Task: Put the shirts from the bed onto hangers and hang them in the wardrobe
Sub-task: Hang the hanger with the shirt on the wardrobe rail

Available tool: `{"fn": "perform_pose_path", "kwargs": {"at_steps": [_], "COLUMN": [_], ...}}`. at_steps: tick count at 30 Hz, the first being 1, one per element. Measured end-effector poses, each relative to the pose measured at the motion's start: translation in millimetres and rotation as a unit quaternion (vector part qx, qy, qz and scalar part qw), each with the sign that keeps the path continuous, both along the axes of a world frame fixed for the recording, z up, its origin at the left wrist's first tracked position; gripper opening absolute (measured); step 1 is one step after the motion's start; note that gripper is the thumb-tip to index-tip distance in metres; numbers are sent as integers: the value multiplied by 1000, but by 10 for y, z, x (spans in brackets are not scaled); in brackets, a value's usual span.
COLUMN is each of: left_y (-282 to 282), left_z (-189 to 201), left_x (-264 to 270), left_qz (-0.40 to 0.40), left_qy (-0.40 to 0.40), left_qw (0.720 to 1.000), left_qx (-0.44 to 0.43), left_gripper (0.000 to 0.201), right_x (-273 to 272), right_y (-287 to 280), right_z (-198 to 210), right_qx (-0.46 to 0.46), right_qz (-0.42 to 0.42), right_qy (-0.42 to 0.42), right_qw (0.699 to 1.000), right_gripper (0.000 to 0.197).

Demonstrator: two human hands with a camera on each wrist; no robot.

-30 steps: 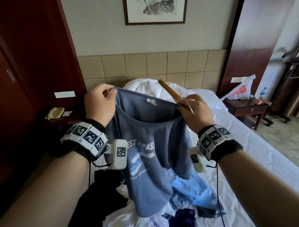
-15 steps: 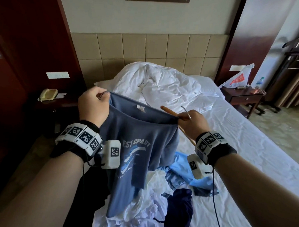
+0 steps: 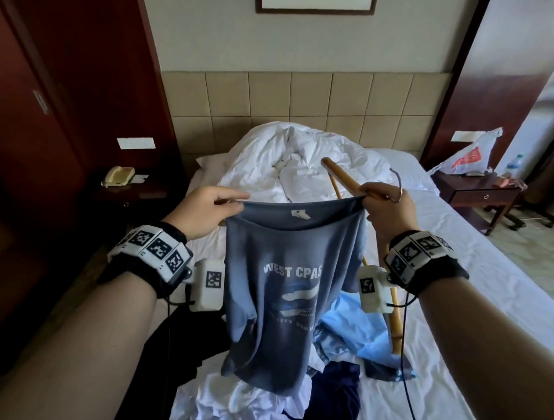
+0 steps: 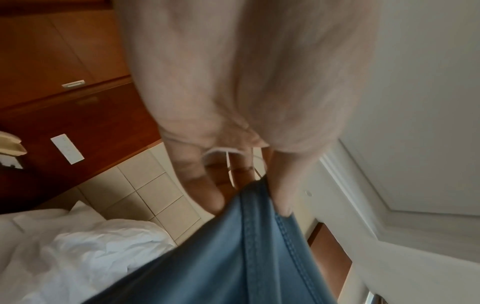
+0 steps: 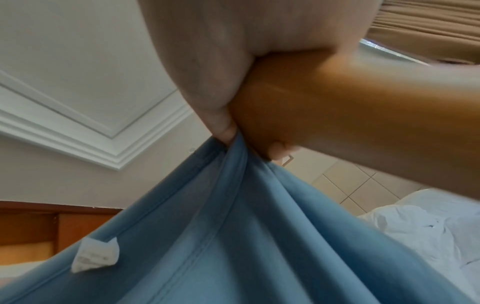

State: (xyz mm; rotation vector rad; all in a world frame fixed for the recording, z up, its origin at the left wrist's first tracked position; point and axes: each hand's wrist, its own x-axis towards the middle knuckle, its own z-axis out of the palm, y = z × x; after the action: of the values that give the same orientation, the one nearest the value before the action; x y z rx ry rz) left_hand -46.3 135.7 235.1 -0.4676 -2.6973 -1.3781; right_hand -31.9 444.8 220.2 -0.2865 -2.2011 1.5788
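A slate-blue T-shirt (image 3: 284, 292) with white chest print hangs above the bed, held up by its neckline. My left hand (image 3: 214, 207) pinches the collar's left side; in the left wrist view the blue collar (image 4: 259, 236) runs between the fingertips (image 4: 283, 201). My right hand (image 3: 384, 203) grips the collar's right side together with a wooden hanger (image 3: 342, 177), whose metal hook (image 3: 397, 186) loops over the hand. The hanger's other arm (image 3: 394, 326) slants down behind the right wrist. Close up, the hanger (image 5: 363, 115) and blue cloth (image 5: 233, 226) sit in the same grip.
More clothes lie heaped on the bed (image 3: 471, 313) below the shirt: light blue (image 3: 356, 334), navy (image 3: 334, 396), white (image 3: 238, 405), black (image 3: 180, 348). A crumpled duvet (image 3: 297, 160) lies at the headboard. Nightstands flank the bed, the left with a phone (image 3: 118, 176), the right with a bag (image 3: 468, 153).
The collar is now stretched wider and flatter between my hands. The right hand has turned the hanger, so one arm points up-left and the other hangs down.
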Motion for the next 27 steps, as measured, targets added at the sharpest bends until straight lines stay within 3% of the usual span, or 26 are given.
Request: {"fn": "perform_pose_path", "kwargs": {"at_steps": [9, 13, 16, 21, 25, 27], "left_y": [641, 756, 810, 874, 874, 886], "left_z": [-68, -97, -89, -121, -164, -168], "left_x": [65, 122, 175, 212, 161, 157], "left_qz": [130, 121, 111, 81, 58, 65], "left_qy": [106, 57, 50, 70, 80, 93], "left_qw": [985, 986, 986, 994, 992, 987], "left_qx": [51, 103, 118, 20, -79, -111], "left_gripper": [20, 22, 29, 40, 37, 31], "right_x": [72, 105, 145, 201, 179, 178], "right_y": [333, 421, 469, 523, 569, 577], "right_z": [-196, -366, -446, -498, -537, -530], "right_qx": [-60, -43, -85, -82, -69, -61], "right_qz": [37, 45, 50, 56, 53, 56], "right_qy": [36, 42, 33, 19, 27, 36], "right_qw": [997, 997, 995, 995, 996, 996], "right_gripper": [37, 41, 42, 41, 43, 35]}}
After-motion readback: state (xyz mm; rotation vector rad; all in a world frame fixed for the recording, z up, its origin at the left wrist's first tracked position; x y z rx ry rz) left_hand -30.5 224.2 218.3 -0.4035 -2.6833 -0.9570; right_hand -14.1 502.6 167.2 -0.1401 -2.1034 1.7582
